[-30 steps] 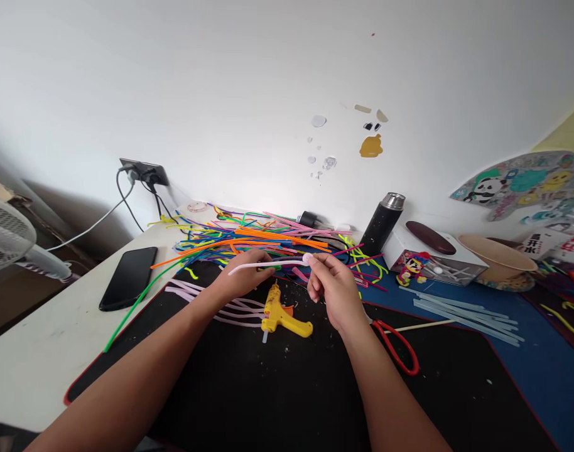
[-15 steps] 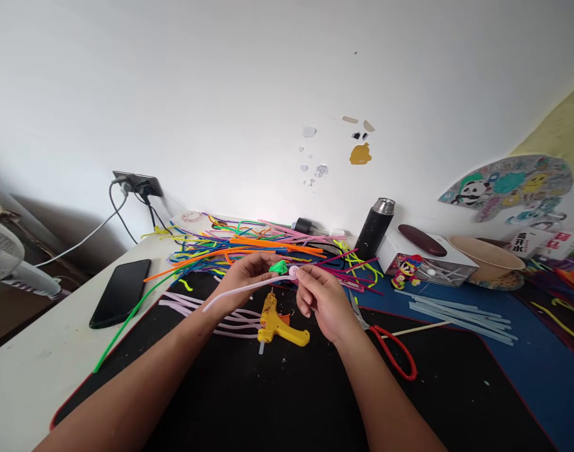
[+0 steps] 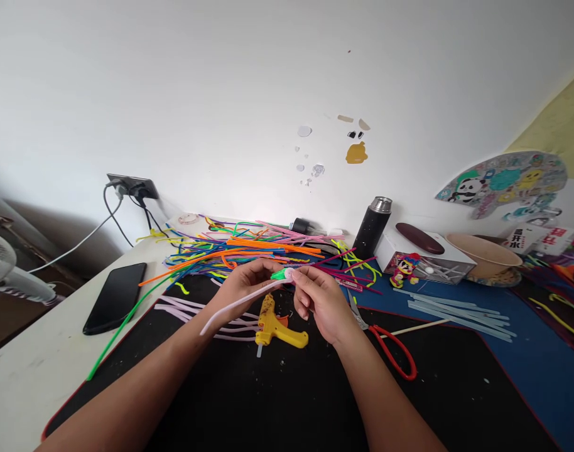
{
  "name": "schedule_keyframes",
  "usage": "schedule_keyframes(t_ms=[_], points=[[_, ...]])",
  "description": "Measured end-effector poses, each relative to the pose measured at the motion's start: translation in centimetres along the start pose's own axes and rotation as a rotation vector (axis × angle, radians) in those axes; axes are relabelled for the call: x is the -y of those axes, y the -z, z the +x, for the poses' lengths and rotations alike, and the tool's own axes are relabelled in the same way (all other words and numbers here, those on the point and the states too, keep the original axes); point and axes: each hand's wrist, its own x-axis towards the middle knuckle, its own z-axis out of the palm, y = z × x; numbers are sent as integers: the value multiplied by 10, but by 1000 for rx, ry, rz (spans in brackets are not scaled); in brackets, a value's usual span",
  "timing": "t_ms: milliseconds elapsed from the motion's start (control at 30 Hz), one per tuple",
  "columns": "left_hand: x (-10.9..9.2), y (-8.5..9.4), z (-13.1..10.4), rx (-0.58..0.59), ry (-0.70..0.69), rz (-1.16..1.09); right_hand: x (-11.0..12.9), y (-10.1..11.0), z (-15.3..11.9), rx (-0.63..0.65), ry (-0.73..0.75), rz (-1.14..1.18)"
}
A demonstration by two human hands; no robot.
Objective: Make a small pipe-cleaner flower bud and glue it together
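Observation:
Above the black mat, my left hand (image 3: 246, 280) is closed on a small bright green piece (image 3: 278, 275), whose exact shape its fingers partly cover. My right hand (image 3: 319, 297) pinches a pale lilac pipe cleaner (image 3: 240, 301) by its coiled end, which touches the green piece. The pipe cleaner's long tail curves down to the left across my left wrist. Below both hands lies a yellow hot glue gun (image 3: 281, 331) with a glue stick poking out of its back. More lilac pipe cleaners (image 3: 183, 312) rest behind my left forearm.
Loose coloured pipe cleaners (image 3: 249, 247) spread along the wall. Red-handled scissors (image 3: 394, 351) lie right of my right hand, near several glue sticks (image 3: 461, 317). A black flask (image 3: 372, 227) stands behind. A phone (image 3: 115, 297) sits at left, beside a green pipe cleaner (image 3: 122, 333).
The coiled end of the lilac pipe cleaner has come against the green piece, which has turned and shows less. Both hands have drawn slightly closer together. The whole view has shifted a little.

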Motion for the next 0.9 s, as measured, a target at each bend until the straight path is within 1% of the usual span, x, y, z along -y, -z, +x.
schedule_keyframes(t_ms=[167,300,467,567,700,900], points=[[-2,-2,-2,-5,37,-22,0,1,0,-2,0,-2],[-2,-3,-2,-11,36,-66,-2,3,1,7,5,-13],[-4,-5,-3,-41,69,-161,-2,3,1,5,2,-19],[-6,-7,-3,-61,113,-236,0,2,0,4,-5,-15],[-6,-8,-5,-59,194,-343,4,2,-1,-4,-9,38],[-9,-11,-6,-71,234,-453,8,3,0,-29,-6,108]])
